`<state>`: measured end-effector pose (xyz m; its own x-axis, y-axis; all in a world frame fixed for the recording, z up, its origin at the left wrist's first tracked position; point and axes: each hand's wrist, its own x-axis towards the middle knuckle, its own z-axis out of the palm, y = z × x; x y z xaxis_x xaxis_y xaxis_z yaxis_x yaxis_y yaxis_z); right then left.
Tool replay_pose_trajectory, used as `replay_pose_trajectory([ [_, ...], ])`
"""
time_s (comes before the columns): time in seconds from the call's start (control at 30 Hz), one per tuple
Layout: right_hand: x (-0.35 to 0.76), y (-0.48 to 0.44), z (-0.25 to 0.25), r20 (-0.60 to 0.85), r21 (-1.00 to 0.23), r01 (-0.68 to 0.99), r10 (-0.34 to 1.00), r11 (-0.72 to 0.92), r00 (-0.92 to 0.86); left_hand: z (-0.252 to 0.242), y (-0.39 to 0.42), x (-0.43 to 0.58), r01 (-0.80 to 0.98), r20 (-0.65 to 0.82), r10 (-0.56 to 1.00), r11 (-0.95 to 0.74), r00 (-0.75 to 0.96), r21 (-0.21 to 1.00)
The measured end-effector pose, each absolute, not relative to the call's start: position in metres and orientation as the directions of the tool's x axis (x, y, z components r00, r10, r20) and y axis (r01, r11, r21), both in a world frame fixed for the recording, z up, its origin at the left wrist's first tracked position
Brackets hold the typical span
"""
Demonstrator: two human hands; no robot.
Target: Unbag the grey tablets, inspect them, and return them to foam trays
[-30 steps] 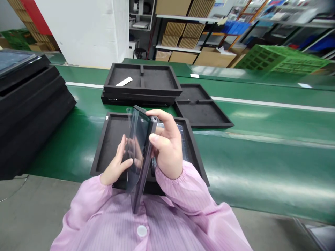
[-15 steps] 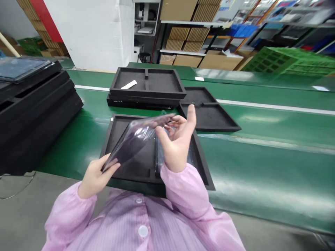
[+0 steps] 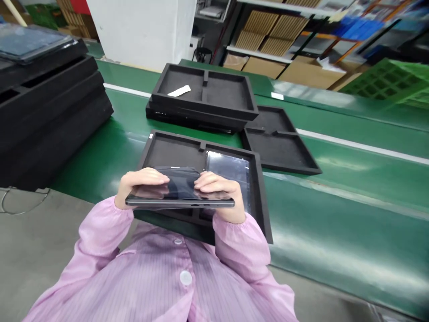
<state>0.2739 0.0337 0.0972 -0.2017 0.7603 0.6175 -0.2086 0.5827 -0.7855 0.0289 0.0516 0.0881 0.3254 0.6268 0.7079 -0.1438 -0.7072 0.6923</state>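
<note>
A dark, glossy tablet-like device (image 3: 181, 190) is held level in front of my chest, its thin edge with small slots turned toward me. My left hand (image 3: 142, 181) grips its left end, fingers lying over the top face. At the right end my right hand (image 3: 223, 192) holds it the same way. Under and beyond it lies a black foam tray (image 3: 263, 197) with two compartments. In the right compartment rests another flat device in clear film (image 3: 229, 167). The visible part of the left compartment (image 3: 174, 150) shows bare foam.
Behind are stacked black trays (image 3: 228, 91) with a white strip (image 3: 180, 91) on top, and another tray (image 3: 281, 143) to their right. A tall stack of black trays (image 3: 50, 112) stands left, bearing a wrapped device (image 3: 33, 42). All rest on a green bench (image 3: 335, 192).
The device has swung from a slanted pose to level, its edge now facing me. My right hand, earlier raised with fingers spread, has closed on its right end. The view has shifted.
</note>
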Motion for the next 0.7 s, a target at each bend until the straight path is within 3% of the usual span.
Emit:
replay_pose_trajectory([
  [0.1,0.273,0.032,0.098,0.608,-0.792,-0.218,0.766,0.57,-0.207,0.09,0.05,0.028,-0.227,0.801,0.504,-0.781,0.322,0.582],
  [0.2,0.273,0.031,0.097,0.603,-0.796,-0.223,0.768,0.563,-0.215,0.09,0.051,0.028,-0.236,0.816,0.484,-0.793,0.316,0.562],
  [0.5,0.267,0.028,0.105,0.543,-0.838,-0.191,0.816,0.511,-0.199,0.093,0.049,0.028,-0.209,0.796,0.565,-0.769,0.218,0.604],
  [0.7,0.26,0.032,0.118,0.55,-0.835,-0.159,0.805,0.526,-0.223,0.065,0.05,0.011,-0.127,0.729,0.684,-0.726,-0.029,0.676],
])
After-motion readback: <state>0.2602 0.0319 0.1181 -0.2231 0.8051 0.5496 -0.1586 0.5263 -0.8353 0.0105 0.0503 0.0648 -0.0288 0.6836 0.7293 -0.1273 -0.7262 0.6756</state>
